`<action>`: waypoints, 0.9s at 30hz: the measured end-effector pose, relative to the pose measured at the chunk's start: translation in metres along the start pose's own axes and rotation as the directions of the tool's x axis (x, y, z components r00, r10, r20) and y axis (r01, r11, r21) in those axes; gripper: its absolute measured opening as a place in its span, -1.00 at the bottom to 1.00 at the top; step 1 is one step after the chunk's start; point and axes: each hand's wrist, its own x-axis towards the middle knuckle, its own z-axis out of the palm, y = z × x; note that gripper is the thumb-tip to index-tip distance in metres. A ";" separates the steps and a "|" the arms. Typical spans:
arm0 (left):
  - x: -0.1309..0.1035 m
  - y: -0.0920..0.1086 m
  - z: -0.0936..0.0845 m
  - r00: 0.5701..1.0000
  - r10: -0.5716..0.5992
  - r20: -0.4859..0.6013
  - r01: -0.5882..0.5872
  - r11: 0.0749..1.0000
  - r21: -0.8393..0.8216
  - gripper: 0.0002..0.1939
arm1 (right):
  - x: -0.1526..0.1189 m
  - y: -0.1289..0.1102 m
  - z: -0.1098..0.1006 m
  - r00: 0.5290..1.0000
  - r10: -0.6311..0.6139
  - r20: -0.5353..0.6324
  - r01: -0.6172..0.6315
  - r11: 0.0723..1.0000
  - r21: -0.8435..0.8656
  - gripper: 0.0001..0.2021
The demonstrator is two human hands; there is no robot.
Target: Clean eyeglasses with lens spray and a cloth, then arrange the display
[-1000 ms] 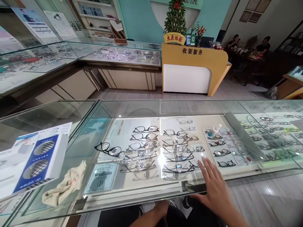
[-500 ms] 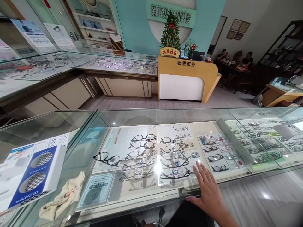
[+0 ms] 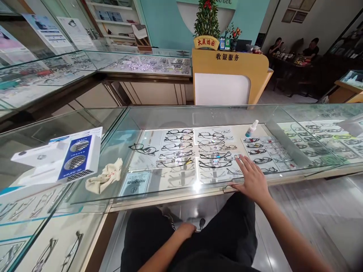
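My right hand (image 3: 253,180) lies flat on the front edge of the glass display case (image 3: 176,190), fingers spread and holding nothing. Beneath the glass near its fingertips are rows of eyeglasses (image 3: 215,163). My left hand (image 3: 186,229) is low between my legs, beside a small black-knobbed lever (image 3: 202,223). Its fingers look curled, and whatever they may hold is hidden. On the left of the glass top lies a crumpled beige cloth (image 3: 104,176). A small white spray bottle (image 3: 252,129) stands toward the back right.
A white and blue box (image 3: 78,156) sits on the left counter. More eyeglasses (image 3: 42,255) lie inside that case at lower left. Across the aisle are a wooden cashier desk (image 3: 258,71) and another display counter (image 3: 150,67). People sit at a table in the far right background.
My view has tilted down, bringing my legs and left hand into sight. My right hand still rests on the glass edge, its fingers spread.
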 end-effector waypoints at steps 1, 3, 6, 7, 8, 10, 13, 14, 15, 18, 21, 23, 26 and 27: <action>-0.003 0.006 -0.005 1.000 -0.023 0.003 0.023 0.999 0.029 -0.74 | 0.001 0.000 0.000 1.000 0.009 -0.005 -0.009 1.000 0.003 0.04; -0.015 0.024 -0.020 1.000 -0.015 -0.026 0.016 0.998 0.058 -0.87 | 0.002 0.000 0.001 1.000 0.025 -0.017 -0.024 1.000 0.013 -0.01; -0.051 0.063 -0.054 0.992 0.123 -0.028 -0.123 0.992 0.022 -0.73 | 0.003 0.000 0.000 0.999 0.042 -0.031 -0.041 0.999 0.028 -0.05; -0.069 0.078 -0.069 0.978 0.203 -0.036 -0.204 0.979 -0.005 -0.64 | 0.004 0.000 -0.001 0.998 0.046 -0.033 -0.045 0.998 0.032 -0.06; -0.088 0.094 -0.086 0.943 0.323 -0.076 -0.325 0.946 -0.015 -0.58 | 0.004 0.000 -0.001 0.998 0.050 -0.032 -0.049 0.998 0.035 -0.07; -0.125 0.126 -0.123 0.848 0.485 -0.213 -0.493 0.870 0.016 -0.57 | 0.005 0.000 -0.002 0.998 0.058 -0.031 -0.056 0.997 0.047 -0.08; -0.159 0.164 -0.176 0.761 0.436 -0.481 -0.396 0.899 0.189 -0.62 | 0.006 0.000 -0.002 0.997 0.073 -0.032 -0.071 0.995 0.067 -0.07; -0.163 0.172 -0.191 0.725 0.416 -0.549 -0.329 0.909 0.255 -0.63 | 0.006 0.000 -0.002 0.996 0.081 -0.034 -0.078 0.994 0.071 -0.07; -0.162 0.180 -0.205 0.687 0.405 -0.603 -0.267 0.913 0.309 -0.65 | 0.006 0.000 -0.001 0.995 0.088 -0.035 -0.085 0.994 0.074 -0.06; -0.142 0.192 -0.236 0.649 0.383 -0.657 -0.116 0.904 0.412 -0.73 | 0.006 -0.001 0.000 0.993 0.106 -0.050 -0.102 0.991 0.083 -0.03; -0.115 0.197 -0.254 0.645 0.382 -0.662 -0.026 0.877 0.480 -0.74 | 0.006 -0.002 0.002 0.990 0.115 -0.083 -0.107 0.989 0.100 -0.06; -0.101 0.197 -0.261 0.661 0.371 -0.652 0.008 0.866 0.500 -0.74 | 0.005 -0.002 0.004 0.989 0.118 -0.085 -0.109 0.989 0.104 -0.08; -0.089 0.196 -0.267 0.684 0.362 -0.633 0.008 0.864 0.503 -0.79 | 0.004 -0.001 0.007 0.990 0.124 -0.061 -0.119 0.990 0.072 -0.11; -0.087 0.196 -0.268 0.688 0.364 -0.628 0.000 0.865 0.502 -0.80 | 0.004 -0.001 0.008 0.991 0.124 -0.055 -0.121 0.991 0.058 -0.12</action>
